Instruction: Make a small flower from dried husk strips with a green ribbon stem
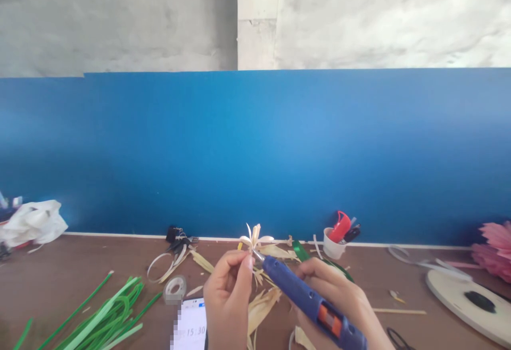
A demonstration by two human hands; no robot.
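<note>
- My L hand [229, 286]: thumb + index pinched on base of pale, dry-looking flower [256, 237], thin petals splayed, upright above brown tabletop [80, 257].
- My R hand [339, 291]: fingers wrapped round smooth blue tool [297, 289], orange showing in barrel slot; metal tip at flower base, contact can't tell.
- Below: papery husk strips [261, 307], creased.
- L side: fuzzy green stems [112, 312]; phone [194, 323] beside wrist.
- Far edge: flat blue panel [255, 153], white cup [333, 249] nr.
- Some bare top btwn R hand & oval board [443, 286].
</note>
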